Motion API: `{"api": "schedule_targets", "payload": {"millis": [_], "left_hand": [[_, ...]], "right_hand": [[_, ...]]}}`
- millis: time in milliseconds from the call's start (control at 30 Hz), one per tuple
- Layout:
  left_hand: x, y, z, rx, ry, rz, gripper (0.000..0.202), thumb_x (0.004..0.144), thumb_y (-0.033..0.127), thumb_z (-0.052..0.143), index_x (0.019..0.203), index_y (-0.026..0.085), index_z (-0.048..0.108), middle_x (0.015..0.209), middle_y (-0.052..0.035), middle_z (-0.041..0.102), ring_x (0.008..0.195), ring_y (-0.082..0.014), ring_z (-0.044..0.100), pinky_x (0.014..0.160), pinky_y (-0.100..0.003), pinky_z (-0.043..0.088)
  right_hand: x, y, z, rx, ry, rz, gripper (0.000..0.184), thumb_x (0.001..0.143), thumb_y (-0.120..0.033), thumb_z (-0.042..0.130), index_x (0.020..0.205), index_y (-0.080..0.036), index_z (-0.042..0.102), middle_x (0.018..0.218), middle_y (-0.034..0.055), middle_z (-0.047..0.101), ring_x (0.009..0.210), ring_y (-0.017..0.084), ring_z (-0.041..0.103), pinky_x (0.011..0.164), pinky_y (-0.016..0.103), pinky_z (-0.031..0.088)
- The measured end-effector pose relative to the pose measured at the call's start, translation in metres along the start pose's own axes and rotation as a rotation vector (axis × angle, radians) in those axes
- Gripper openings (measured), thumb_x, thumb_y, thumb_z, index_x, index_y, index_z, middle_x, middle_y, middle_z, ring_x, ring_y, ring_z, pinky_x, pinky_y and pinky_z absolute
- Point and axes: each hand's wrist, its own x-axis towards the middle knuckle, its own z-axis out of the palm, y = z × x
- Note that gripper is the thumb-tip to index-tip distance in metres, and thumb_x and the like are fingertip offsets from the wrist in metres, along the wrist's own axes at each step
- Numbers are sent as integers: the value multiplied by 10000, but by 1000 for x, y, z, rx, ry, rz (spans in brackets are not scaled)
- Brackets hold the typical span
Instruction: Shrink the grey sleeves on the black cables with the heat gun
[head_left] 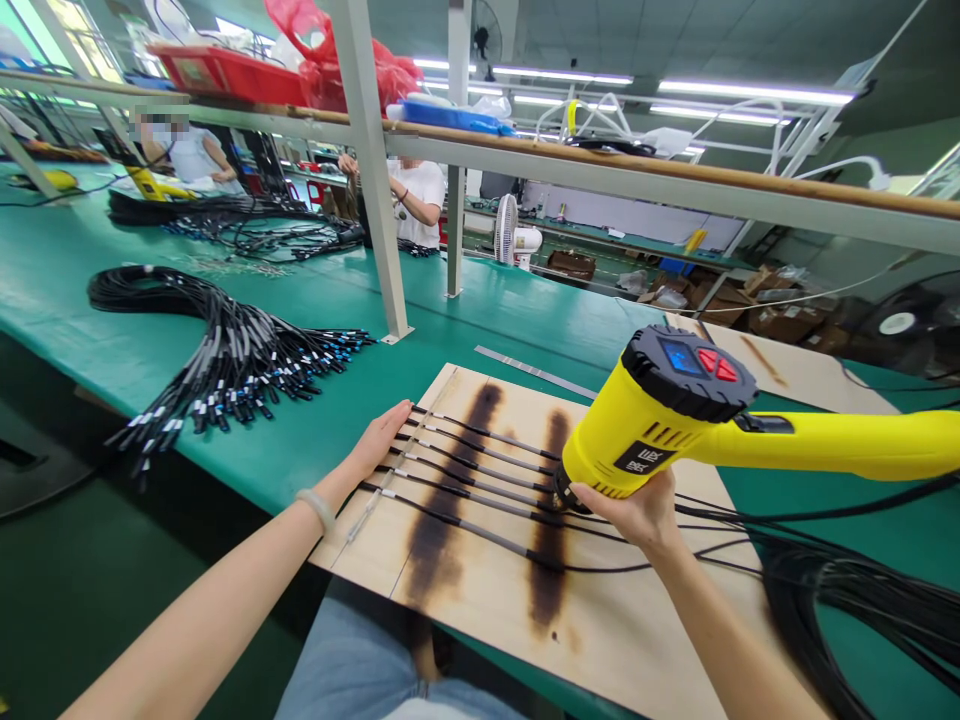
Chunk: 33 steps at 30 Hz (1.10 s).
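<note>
My right hand (637, 512) is closed around the barrel of a yellow heat gun (675, 420), gripping it from below. The nozzle points down at several black cables (480, 470) laid in parallel across a scorched wooden board (600, 620). My left hand (381, 438) lies flat with fingers stretched out, pressing the left ends of those cables against the board. Two dark burn stripes run across the board under the cables.
A large bundle of black cables with blue-tipped ends (240, 360) lies on the green table (90, 300) to the left. More cable coils (862, 590) trail off right. A metal post (371, 180) stands behind the board. Two people (416, 200) work at the far side.
</note>
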Motion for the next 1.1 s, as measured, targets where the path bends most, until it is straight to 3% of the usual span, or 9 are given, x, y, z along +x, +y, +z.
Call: {"api": "schedule_targets", "payload": {"millis": [233,400,500,600,667,733,867,1000,1100], "left_hand": [[-3,2,2,70,-20,17,804,718,743,420,1231,135,544,1397,-131,450,1318,-255,391,1146,-414,213],[1,6,-5,222,-61,65,808,758,711,367,1313,135,475,1442,-132,386,1351,-261,335,1133,-417,230],[-3,26,-8,457,-35,214,761,741,665,455,1284,135,509,1433,-146,400,1358,-301,311,1101,-430,283],[-28,52,10,685,-75,464,451,802,518,498,1016,157,662,1157,-128,624,1147,-280,533,988,-392,398],[-53,65,35,764,-270,582,283,869,364,454,843,192,678,874,-66,660,878,-202,601,836,-336,451],[-76,71,61,837,-466,665,195,861,263,483,886,199,665,875,-54,622,841,-183,564,783,-315,439],[-99,68,91,930,-494,618,137,843,222,525,894,193,649,908,-56,578,891,-204,516,785,-340,399],[-102,66,89,903,-522,588,126,844,209,521,915,195,625,931,-46,580,922,-205,512,773,-339,377],[-103,70,87,875,-563,556,81,811,171,528,835,186,604,915,-36,592,935,-204,529,762,-335,374]], "right_hand": [[-12,-7,13,8,-23,-32,460,481,-335,827,892,-269,633,790,14,723,701,272,677,628,440,592],[-12,1,-1,-39,56,-7,440,491,-324,828,879,-241,637,810,39,724,722,286,684,648,455,590],[-9,-2,-11,-30,92,-30,472,507,-299,824,938,-229,646,896,54,726,794,286,687,723,446,584],[-8,-4,-16,-52,117,-24,471,502,-293,827,934,-234,650,905,51,725,810,292,685,739,452,579],[-10,-4,-15,-48,114,2,472,505,-290,828,937,-230,648,918,58,722,827,299,682,758,465,573],[-12,-3,-14,-38,98,22,485,502,-283,829,946,-217,645,935,71,718,849,304,679,780,476,567],[-16,-1,-12,-30,110,50,491,470,-293,835,911,-213,637,883,70,717,821,303,677,758,481,569],[-18,-7,-9,-18,141,80,487,465,-311,833,902,-230,632,876,56,716,813,306,673,762,507,555],[-16,-13,-3,55,92,39,444,507,-290,816,910,-243,636,904,40,713,847,296,670,803,489,547]]}}
